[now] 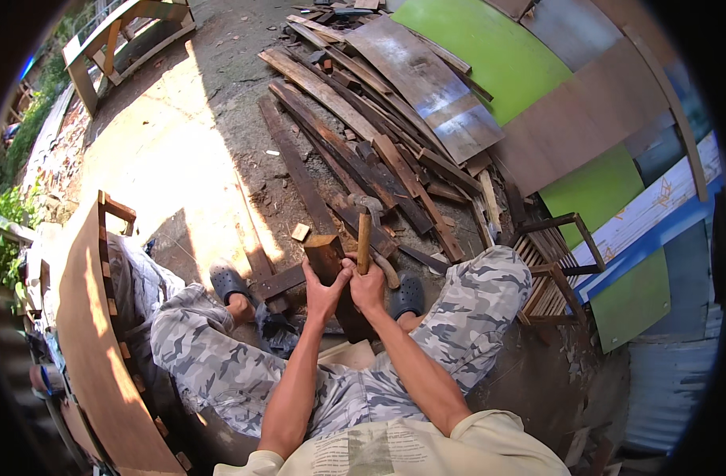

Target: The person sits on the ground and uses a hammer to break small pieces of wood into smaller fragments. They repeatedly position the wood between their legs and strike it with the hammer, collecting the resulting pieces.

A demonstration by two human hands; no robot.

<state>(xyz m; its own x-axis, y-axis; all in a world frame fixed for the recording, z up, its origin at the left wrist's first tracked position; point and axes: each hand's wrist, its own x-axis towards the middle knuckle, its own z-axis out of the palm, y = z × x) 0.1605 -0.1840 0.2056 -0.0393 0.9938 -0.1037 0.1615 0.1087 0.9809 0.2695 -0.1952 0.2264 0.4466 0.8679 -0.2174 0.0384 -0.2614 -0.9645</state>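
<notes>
Wood block (pixel 325 255), dark and short, standing upright on the ground between the knees, just beyond the feet in dark clogs (pixel 228 282). Left hand (pixel 325 295) closed round its near side, thumb up against the face, holding it steady. Right hand (pixel 368 287) wrapped tight on a wooden handle (pixel 363 242) held upright just right of the block; likely a hammer, head (pixel 367 205) seemingly at the far end, hard to tell against the planks behind. Both grips fully closed, each with its own thing.

Judging by this: work in its early part. Block gripped and steadied, tool raised and close, but no visible split, nail or mark of a blow on the block; top too small to read. Striking or prying seemingly not yet done.

Around: dark plank (pixel 277 282) lying across under the left foot; heap of old boards (pixel 363 127) far and right; green panels (pixel 490 47) beyond that; slatted wooden frame (pixel 549 278) at the right knee; curved plywood sheet (pixel 85 333) at the left.
</notes>
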